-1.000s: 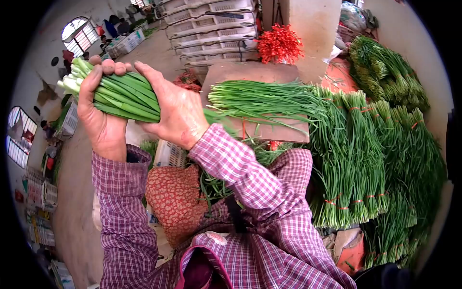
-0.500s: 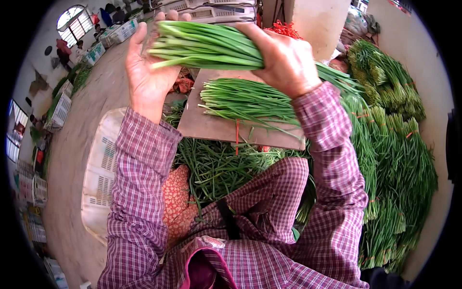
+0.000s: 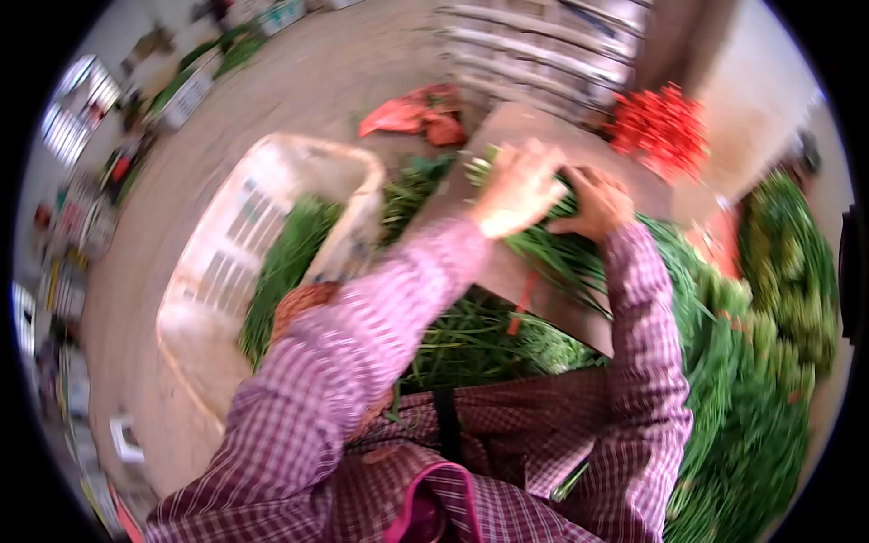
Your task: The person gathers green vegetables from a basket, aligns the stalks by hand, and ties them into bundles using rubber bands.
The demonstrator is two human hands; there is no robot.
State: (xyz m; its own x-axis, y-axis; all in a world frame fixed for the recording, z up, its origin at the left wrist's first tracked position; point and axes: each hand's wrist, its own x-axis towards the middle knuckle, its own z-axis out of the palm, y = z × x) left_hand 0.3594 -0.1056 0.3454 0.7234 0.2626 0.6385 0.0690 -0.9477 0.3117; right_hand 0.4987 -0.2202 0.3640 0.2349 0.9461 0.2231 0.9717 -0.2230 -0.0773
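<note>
Over the brown board (image 3: 520, 122), my left hand (image 3: 523, 190) bends down onto the pale ends of the green stalks, blurred by motion, its fingertips hard to make out. Close to its right, my right hand (image 3: 597, 204) curls around the bunch of green stalks (image 3: 557, 253), thumb and fingers wrapped on it. The stalks lie along the board, their leaves trailing to the right. Whether the held bunch and the stalks on the board are separate cannot be seen. An orange-red tie (image 3: 522, 306) hangs at the board's near edge.
A white plastic basket (image 3: 208, 339) with greens stands at the left. Loose greens (image 3: 480, 348) lie below the board. Red ties (image 3: 661, 131) hang near stacked crates (image 3: 543, 54). Bundled greens (image 3: 742, 425) are piled at the right; an orange-red bag (image 3: 416, 113) lies behind.
Both hands have come down from mid-air to the board with the bunch. The left hand has moved right, close to the right hand. The view has shifted, showing more of the basket.
</note>
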